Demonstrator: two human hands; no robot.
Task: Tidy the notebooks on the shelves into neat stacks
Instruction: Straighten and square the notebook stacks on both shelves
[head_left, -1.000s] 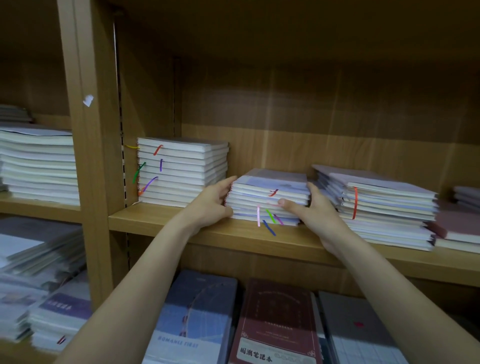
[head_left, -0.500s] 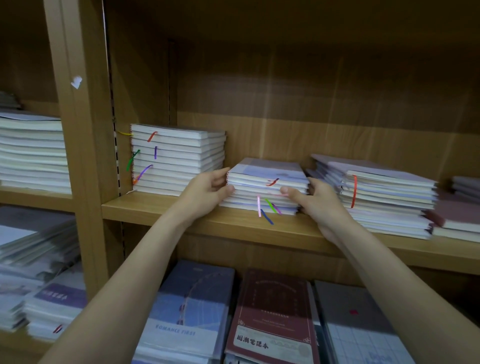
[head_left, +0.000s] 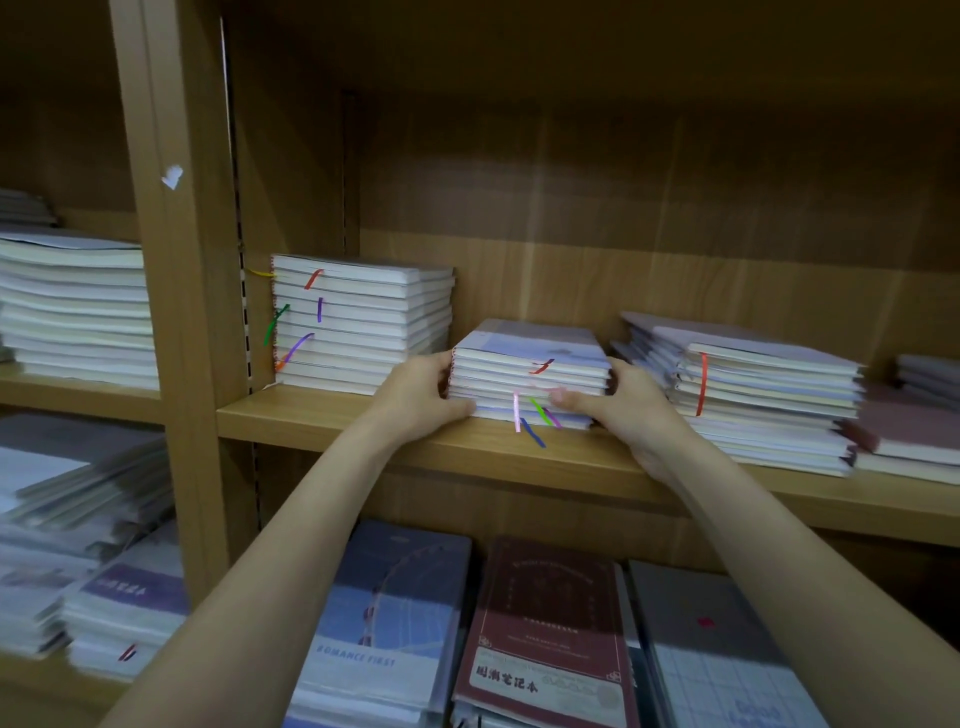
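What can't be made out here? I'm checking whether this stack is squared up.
- Middle stack, head view: both side edges are covered by the left hand and right hand; back edge out of sight.
- Right stack: blurred, alignment unclear.

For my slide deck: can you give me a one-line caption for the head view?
Both hands, left and right, grip the sides of the middle notebook stack on the wooden shelf.
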